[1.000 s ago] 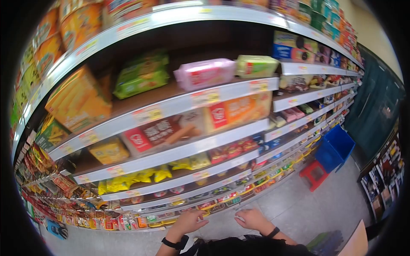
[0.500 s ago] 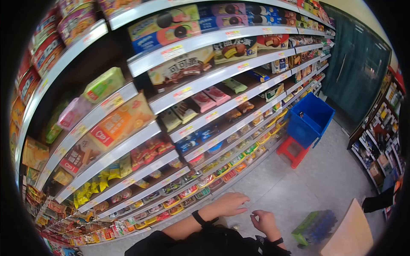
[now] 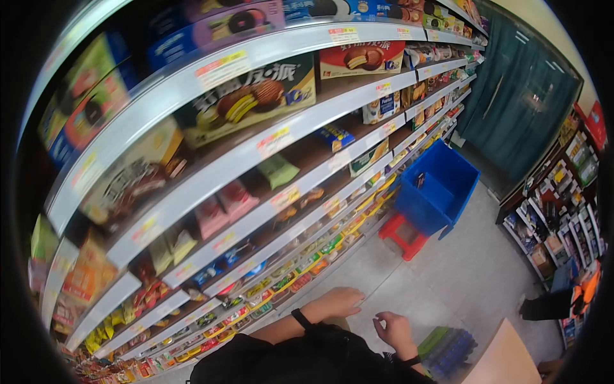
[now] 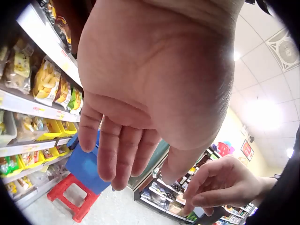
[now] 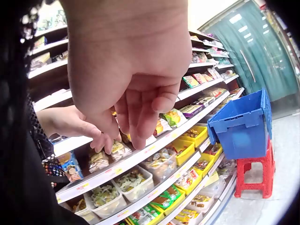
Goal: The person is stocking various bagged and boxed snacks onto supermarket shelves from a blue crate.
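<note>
Both hands are empty and held out in front of the body. My left hand (image 3: 338, 303) reaches forward beside the snack shelves, palm down with loose fingers; the left wrist view shows its bare palm (image 4: 150, 79). My right hand (image 3: 395, 333) hovers a short way to the right, its fingers loosely bent around nothing in the right wrist view (image 5: 131, 70). Ahead of the hands, a blue crate (image 3: 419, 208) sits on a red plastic stool (image 3: 401, 238). A small dark item lies inside the crate.
Shelves (image 3: 268, 144) of boxed cookies, pies and bagged snacks run along the left. A green and purple pack (image 3: 448, 352) is low at the right, beside a tan panel (image 3: 505, 355). Dark green curtains (image 3: 511, 121) hang at the back; another shelf (image 3: 550, 230) and a person (image 3: 553, 304) are at right.
The view has swung right and moved along the shelves, bringing the crate and stool nearer the middle. The left hand has swung toward the right; both hands stay empty.
</note>
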`<state>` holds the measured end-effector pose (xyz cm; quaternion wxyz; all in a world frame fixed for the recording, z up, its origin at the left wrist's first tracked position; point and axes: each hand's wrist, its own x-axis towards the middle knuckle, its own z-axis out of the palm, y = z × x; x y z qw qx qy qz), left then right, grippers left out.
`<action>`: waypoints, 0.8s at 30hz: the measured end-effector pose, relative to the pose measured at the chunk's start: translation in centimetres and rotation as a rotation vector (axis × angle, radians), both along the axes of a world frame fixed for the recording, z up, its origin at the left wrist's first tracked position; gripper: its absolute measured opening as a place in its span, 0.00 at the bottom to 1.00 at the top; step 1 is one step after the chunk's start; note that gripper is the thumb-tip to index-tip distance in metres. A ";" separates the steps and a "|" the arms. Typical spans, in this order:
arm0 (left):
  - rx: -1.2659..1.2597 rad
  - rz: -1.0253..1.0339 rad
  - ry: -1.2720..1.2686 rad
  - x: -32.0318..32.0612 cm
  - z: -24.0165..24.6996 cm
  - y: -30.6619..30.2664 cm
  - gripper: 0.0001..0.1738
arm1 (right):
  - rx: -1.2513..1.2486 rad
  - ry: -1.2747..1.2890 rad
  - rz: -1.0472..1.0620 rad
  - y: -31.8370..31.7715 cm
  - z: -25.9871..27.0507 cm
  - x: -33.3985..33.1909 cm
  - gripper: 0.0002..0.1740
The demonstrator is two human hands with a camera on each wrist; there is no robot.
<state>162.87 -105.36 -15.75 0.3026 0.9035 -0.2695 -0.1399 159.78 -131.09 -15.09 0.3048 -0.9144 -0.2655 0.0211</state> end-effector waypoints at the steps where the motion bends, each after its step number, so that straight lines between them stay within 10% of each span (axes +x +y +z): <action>1: -0.003 0.011 -0.020 2.2 0.2 0.2 0.20 | -0.006 0.006 -0.005 0.3 0.6 1.9 0.08; 11: -0.079 0.137 -0.182 21.6 5.5 -0.2 0.19 | 0.043 -0.023 0.081 0.7 2.3 23.3 0.05; 24: 0.199 0.455 0.249 32.9 -0.1 -5.8 0.20 | -0.054 0.012 -0.234 -10.8 -9.9 59.0 0.18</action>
